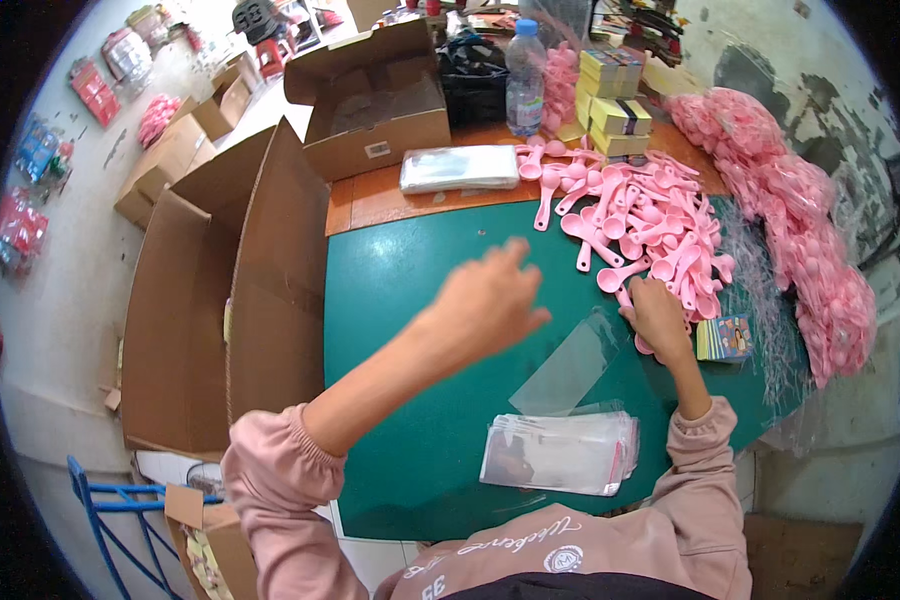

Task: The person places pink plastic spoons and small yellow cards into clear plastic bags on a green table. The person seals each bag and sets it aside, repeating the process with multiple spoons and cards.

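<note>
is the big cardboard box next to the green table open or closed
Open. The big cardboard box left of the green table has its flaps spread wide, showing the bare inside; no contents are visible.

A small packing workshop: pink plastic spoons (642, 225) heaped right of centre, clear bags (560, 452) stacked below, open cartons (210, 300) at left.

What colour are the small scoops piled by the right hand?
Pink, all of them. The scoops show best in the head view, heaped on the green table beside the right hand.
</note>
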A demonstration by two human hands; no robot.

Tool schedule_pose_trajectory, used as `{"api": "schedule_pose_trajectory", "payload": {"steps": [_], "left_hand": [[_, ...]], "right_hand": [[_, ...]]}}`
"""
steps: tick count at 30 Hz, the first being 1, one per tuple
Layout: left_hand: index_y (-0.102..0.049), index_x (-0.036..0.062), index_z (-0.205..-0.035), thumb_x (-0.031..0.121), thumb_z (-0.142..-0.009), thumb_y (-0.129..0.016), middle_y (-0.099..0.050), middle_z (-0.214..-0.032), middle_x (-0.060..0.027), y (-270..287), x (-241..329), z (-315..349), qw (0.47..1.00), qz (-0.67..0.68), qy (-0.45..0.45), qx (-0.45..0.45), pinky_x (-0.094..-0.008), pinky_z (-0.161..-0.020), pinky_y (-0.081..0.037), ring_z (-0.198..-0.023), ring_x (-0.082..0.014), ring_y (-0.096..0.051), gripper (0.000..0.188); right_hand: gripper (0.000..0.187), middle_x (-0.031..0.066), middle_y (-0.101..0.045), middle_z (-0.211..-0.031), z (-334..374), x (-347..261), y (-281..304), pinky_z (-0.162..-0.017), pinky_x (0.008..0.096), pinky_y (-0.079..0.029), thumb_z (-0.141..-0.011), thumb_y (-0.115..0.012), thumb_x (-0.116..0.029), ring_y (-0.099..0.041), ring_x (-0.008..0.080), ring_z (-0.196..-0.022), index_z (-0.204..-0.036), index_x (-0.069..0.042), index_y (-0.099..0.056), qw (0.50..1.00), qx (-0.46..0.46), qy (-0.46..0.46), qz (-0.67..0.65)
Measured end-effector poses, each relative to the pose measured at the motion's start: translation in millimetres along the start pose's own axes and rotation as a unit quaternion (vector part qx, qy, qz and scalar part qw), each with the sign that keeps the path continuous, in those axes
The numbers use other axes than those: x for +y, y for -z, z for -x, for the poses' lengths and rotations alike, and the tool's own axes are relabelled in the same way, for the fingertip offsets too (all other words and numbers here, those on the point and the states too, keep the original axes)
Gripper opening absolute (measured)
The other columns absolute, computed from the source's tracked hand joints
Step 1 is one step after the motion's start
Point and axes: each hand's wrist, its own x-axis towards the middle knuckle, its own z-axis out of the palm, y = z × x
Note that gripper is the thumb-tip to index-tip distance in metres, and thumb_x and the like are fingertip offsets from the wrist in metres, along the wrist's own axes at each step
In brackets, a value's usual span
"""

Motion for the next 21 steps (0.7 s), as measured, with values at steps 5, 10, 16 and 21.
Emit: {"api": "schedule_pose_trajectory", "payload": {"steps": [5, 10, 16, 21], "left_hand": [[-0.056, 0.0012, -0.098, 0.03, -0.077, -0.061, -0.048, -0.111, -0.0186, -25.9, 7.7, -1.7, 0.993, -0.076, -0.061, -0.064, -0.0402, -0.074, -0.049, -0.09, -0.032, -0.056, 0.037], [-0.053, -0.0016, -0.102, 0.027, -0.076, -0.062, -0.05, -0.101, -0.0185, -57.0, 33.3, -29.1, 0.989, 0.139, 0.032, -0.041, -0.0389, -0.078, -0.046, -0.089, -0.0349, -0.054, 0.04], [-0.039, -0.0043, -0.116, 0.01, -0.071, -0.064, -0.052, -0.088, -0.0161, -140.2, 72.7, -46.7, 0.962, 0.15, 0.067, 0.217, -0.0389, -0.072, -0.045, -0.077, -0.0333, -0.054, 0.054], [-0.05, -0.0021, -0.107, 0.005, -0.069, -0.06, -0.054, -0.081, -0.0133, -146.9, 59.2, -49.0, 0.908, 0.375, 0.058, 0.177, -0.0348, -0.068, -0.045, -0.072, -0.0263, -0.055, 0.04]], "right_hand": [[0.029, 0.0205, -0.056, -0.082, -3.6, 22.6, -1.0, -0.066, 0.0443, -0.046, -0.066, -0.067, -0.013, -0.056, 0.0357, -0.077, -0.085, 0.001, -0.051, 0.992, 0.113, -0.054, -0.03], [0.029, 0.0126, -0.054, -0.071, 0.4, 41.4, -0.7, -0.057, 0.0335, -0.042, -0.071, -0.058, -0.008, -0.054, 0.0233, -0.065, -0.096, 0.004, -0.055, 0.963, 0.141, 0.004, -0.231], [0.018, -0.0005, -0.049, -0.066, 1.5, 21.8, 21.2, -0.05, 0.0208, -0.039, -0.084, -0.053, -0.013, -0.046, 0.0048, -0.055, -0.098, 0.0, -0.054, 0.853, 0.145, -0.033, -0.5], [0.018, -0.0014, -0.049, -0.067, 8.4, 22.8, 13.7, -0.049, 0.0175, -0.038, -0.091, -0.047, -0.017, -0.044, 0.0031, -0.054, -0.099, -0.002, -0.053, 0.775, 0.215, -0.047, -0.592]]}}
